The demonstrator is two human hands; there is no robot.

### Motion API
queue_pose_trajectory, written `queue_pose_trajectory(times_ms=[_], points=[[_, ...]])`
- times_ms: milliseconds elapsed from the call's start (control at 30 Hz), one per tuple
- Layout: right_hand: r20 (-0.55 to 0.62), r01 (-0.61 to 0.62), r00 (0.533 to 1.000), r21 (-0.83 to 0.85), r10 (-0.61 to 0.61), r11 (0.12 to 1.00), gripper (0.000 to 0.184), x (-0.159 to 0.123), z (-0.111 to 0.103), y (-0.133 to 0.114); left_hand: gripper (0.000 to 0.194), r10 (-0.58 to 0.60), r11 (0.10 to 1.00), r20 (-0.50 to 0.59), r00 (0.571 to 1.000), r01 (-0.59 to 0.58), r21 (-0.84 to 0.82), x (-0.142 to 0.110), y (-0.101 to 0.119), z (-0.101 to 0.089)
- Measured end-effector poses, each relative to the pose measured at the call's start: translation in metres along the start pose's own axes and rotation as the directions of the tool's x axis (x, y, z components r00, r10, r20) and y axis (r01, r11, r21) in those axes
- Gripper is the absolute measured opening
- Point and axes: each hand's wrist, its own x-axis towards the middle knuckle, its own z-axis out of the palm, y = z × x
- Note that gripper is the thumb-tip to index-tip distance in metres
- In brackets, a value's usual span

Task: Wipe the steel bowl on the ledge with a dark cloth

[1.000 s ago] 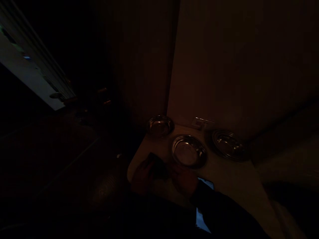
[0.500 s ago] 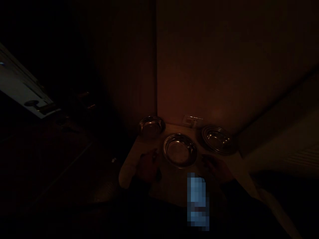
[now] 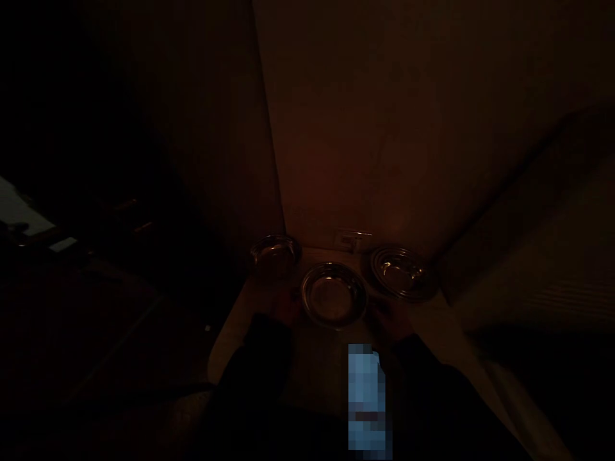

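A shallow, round, glossy metal bowl sits on the round-cornered desk between left hand and right hand; darkness hides whether either grip is clamped. Behind gleam rear-left bowl and rear-right bowl.

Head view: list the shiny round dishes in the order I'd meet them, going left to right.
Back-left dish → middle dish, between the left hand and right hand → back-right dish, perhaps stacked.

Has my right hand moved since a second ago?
Yes, rightward: your right hand was below and left of the wall outlet; now it's below and right, beside the middle metal dish.
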Motion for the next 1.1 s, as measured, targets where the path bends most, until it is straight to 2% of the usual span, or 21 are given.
queue_pose_trajectory(times_ms=[133,300,400,533,667,767,900,1100], points=[[0.009,0.015,1.000,-0.053,-0.015,0.998,0.032,0.007,-0.002,-0.004,0.029,0.018,1.000,0.004,1.000,-0.018,0.022,0.008,0.008,0.002],[-0.005,0.028,1.000,-0.082,-0.029,0.996,0.025,0.004,-0.011,-0.010,0.031,-0.016,0.995,-0.024,1.000,0.018,0.100,0.008,0.011,-0.003],[-0.023,-0.009,1.000,-0.095,0.007,0.995,0.026,-0.006,-0.031,-0.011,0.032,0.001,0.990,-0.048,0.999,0.006,0.139,0.004,0.018,-0.009],[-0.123,-0.098,0.988,-0.062,0.090,0.993,0.032,-0.018,-0.074,-0.008,0.035,0.112,0.978,-0.097,0.989,-0.093,0.186,0.000,0.041,-0.009],[-0.262,-0.181,0.949,0.005,0.176,0.984,0.031,-0.020,-0.117,0.003,0.033,0.202,0.972,-0.036,0.979,-0.195,0.132,0.003,0.073,0.010],[-0.307,-0.236,0.922,0.036,0.235,0.971,0.028,-0.016,-0.138,0.015,0.031,0.281,0.955,0.050,0.958,-0.284,0.080,0.011,0.097,0.030],[-0.304,-0.298,0.900,0.089,0.311,0.950,0.028,-0.003,-0.149,0.033,0.030,0.261,0.955,0.179,0.949,-0.281,0.099,0.026,0.128,0.053],[-0.276,-0.303,0.911,0.057,0.307,0.951,0.029,0.027,-0.152,0.062,0.030,0.202,0.950,0.256,0.945,-0.252,0.183,0.051,0.162,0.082]])
